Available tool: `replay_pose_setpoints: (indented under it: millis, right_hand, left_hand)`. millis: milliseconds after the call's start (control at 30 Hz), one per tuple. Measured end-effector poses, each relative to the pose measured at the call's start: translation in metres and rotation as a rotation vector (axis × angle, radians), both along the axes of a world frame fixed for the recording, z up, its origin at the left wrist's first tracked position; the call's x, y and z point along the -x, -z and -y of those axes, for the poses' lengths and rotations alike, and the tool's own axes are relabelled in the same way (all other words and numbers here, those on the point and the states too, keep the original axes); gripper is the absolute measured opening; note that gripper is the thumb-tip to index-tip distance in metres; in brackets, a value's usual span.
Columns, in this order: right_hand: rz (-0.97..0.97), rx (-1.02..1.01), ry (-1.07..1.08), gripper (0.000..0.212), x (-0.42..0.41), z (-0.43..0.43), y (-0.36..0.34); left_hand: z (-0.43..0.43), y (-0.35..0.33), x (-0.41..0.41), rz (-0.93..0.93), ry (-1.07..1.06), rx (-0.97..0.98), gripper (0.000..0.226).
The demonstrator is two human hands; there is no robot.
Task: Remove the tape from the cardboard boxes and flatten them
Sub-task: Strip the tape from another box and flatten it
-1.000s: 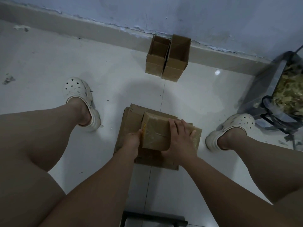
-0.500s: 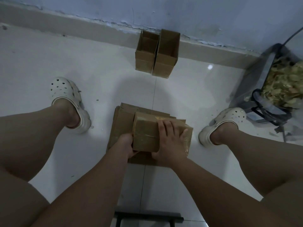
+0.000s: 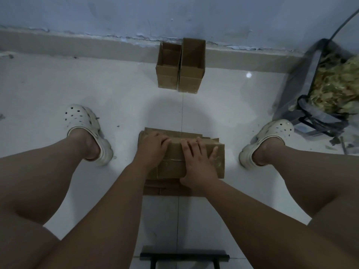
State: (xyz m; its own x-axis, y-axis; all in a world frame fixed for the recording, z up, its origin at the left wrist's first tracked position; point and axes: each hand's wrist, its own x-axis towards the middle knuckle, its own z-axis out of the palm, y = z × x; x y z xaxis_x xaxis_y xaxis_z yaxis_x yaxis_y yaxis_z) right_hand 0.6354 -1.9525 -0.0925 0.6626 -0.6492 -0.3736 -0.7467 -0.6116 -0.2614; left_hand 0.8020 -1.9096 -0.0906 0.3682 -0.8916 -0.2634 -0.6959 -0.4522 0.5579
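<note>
Since the earlier frame, the left hand [image 3: 153, 146] is shifted from the near left side of the taped box [image 3: 172, 164] up onto its left end, while the right hand [image 3: 198, 162] is kept on the top face. The box is shown lying on a stack of flattened cardboard [image 3: 167, 189], which rests on the white tiled floor [image 3: 116, 94] between the person's feet.

The right hand is laid flat on the box with fingers spread and straight, so its grip is released and only pressure is applied. The left hand is laid over the far left corner with fingers bent across the top; whether its grip is closed round the box cannot be told. A glossy patch of tape [image 3: 219, 162] is seen on the right end of the box, just beside the right fingertips.

Two open boxes, the left open box [image 3: 168, 74] and the right open box [image 3: 191, 74], are stood touching each other against the wall base, well apart from the stack. A pale clog [image 3: 81, 121] is worn on each foot. A dark bag of scraps [image 3: 334, 88] is placed at the right, and a black frame [image 3: 184, 257] is seen at the bottom edge.
</note>
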Motion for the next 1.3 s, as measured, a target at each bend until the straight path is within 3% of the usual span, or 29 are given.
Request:
replay_pose_setpoints:
  millis: [100,267,400,1300]
  right_hand:
    - [0.014,-0.01,-0.003,0.105,0.002,0.005,-0.001]
    - [0.033,-0.019,-0.014,0.105,-0.001,0.006,0.0]
    - [0.024,0.001,-0.033,0.105,-0.001,0.005,0.001]
    - [0.032,-0.005,-0.038,0.112,-0.003,0.007,0.005]
  left_hand:
    - [0.001,0.002,-0.009,-0.152,0.049,-0.08,0.032]
    - [0.008,-0.001,-0.02,-0.22,0.141,-0.245,0.045]
    - [0.012,0.0,-0.029,-0.28,0.166,-0.315,0.043]
    - [0.031,-0.01,-0.032,-0.105,0.256,-0.387,0.048]
